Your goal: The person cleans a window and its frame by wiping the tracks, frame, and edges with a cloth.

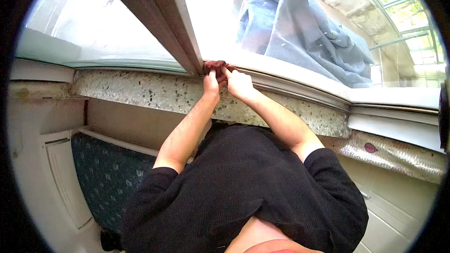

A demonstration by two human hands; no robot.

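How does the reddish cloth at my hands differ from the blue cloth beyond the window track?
The reddish cloth looks small and bunched; the blue cloth looks larger, with long folds. The left hand and right hand touch the reddish cloth; neither touches the blue cloth. Both are creased.

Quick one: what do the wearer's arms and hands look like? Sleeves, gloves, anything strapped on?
Black top, textured fabric, with short sleeves ending near the elbows. Both forearms are uncovered. Left hand and right hand are ungloved. No watch, bracelet or cable shows on the arms; rings are too small to judge.
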